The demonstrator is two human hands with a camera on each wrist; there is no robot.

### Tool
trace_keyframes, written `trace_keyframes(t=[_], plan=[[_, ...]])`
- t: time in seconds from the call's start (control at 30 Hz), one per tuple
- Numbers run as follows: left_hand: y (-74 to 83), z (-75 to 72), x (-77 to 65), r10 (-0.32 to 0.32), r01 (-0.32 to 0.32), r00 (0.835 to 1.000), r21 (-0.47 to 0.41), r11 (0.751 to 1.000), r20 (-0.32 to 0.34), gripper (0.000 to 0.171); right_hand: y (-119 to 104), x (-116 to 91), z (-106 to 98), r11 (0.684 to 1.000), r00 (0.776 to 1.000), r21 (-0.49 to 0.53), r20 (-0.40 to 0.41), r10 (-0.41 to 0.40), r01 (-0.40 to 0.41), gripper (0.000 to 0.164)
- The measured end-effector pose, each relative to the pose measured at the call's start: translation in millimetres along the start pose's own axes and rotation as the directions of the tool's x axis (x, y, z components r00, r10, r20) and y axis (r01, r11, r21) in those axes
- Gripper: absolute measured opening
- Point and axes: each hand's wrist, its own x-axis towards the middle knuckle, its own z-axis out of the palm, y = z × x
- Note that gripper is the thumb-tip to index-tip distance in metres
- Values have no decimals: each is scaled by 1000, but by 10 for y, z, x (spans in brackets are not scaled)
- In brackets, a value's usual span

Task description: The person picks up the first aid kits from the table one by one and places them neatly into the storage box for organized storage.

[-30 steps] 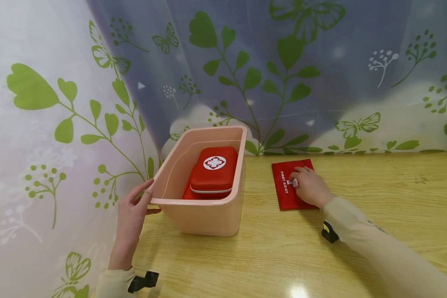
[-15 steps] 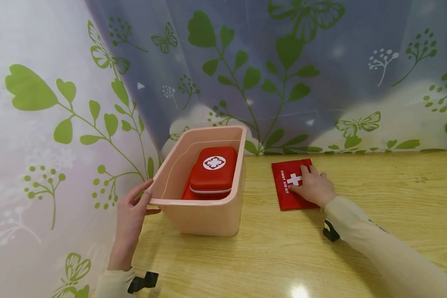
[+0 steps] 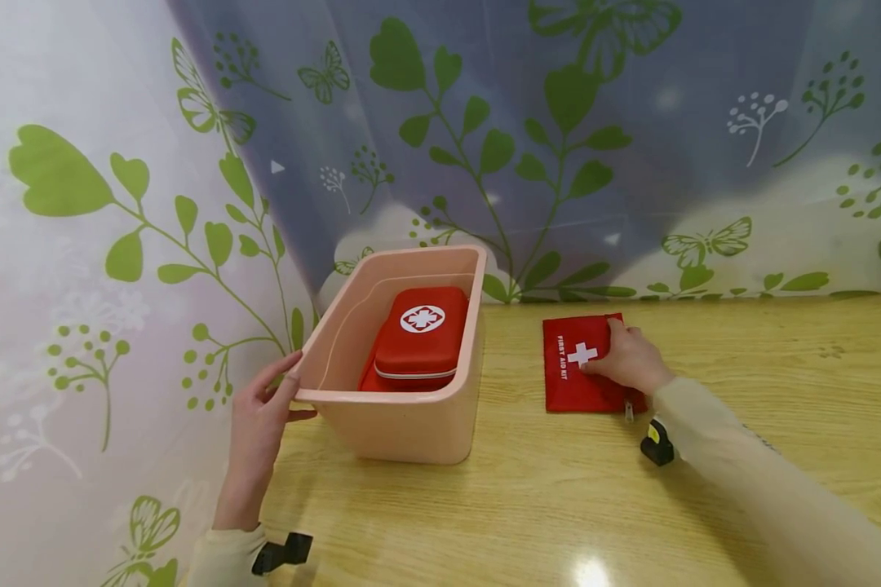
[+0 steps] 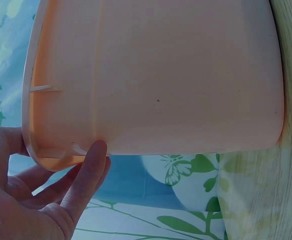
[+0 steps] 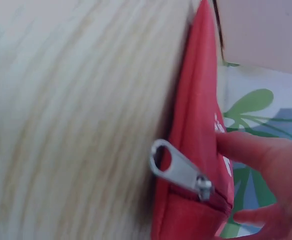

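Note:
In the head view my left hand (image 3: 257, 432) holds the near left corner of a pink plastic bin (image 3: 411, 428) by its rim. The left wrist view has fingers (image 4: 88, 175) of that hand spread about the corner, one against the outer wall. Inside the bin lies a red zipped first aid case (image 3: 420, 334) with a white emblem, on another red item. To the right, a flat red first aid pouch (image 3: 568, 391) lies on the table under my right hand (image 3: 635, 363). That hand's thumb and fingers press on the pouch's upper face, above its silver zip pull (image 5: 178, 167).
The light wood table (image 3: 543, 497) runs back to a curtain (image 3: 653, 196) printed with leaves and butterflies. A second stretch of patterned cloth (image 3: 117, 326) stands at the left, beside the bin. The bin is left of the pouch, with a strip of table between.
The right hand has moved slightly right, and the pouch has slid and turned a little with it, baring its white cross and zip pull. The left hand and bin stay put.

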Motion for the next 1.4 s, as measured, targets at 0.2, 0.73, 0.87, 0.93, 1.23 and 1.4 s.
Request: trace_keyframes(t=[0.2, 0.73, 0.87, 0.93, 1.23, 1.4], plan=[[-11, 0, 0, 4, -4, 1000, 10, 1000, 6, 39, 94, -1, -63, 994, 999, 104, 34, 7, -11, 88], [7, 19, 12, 12, -12, 1000, -4, 1000, 2, 39, 111, -121, -150, 932, 996, 361, -57, 67, -42, 71], [7, 18, 7, 12, -12, 1000, 1, 1000, 4, 39, 168, -135, -126, 891, 998, 453, -22, 61, -44, 70], [7, 18, 6, 11, -11, 1000, 2, 1000, 4, 39, 209, -151, -108, 859, 997, 507, 9, 71, -66, 70], [5, 10, 2, 7, -7, 1000, -16, 1000, 0, 38, 234, -218, -128, 628, 989, 764, 108, 106, -150, 71], [3, 6, -6, 0, 0, 1000, -7, 1000, -3, 38, 158, -274, -160, 628, 991, 766, 89, 101, -133, 72]])
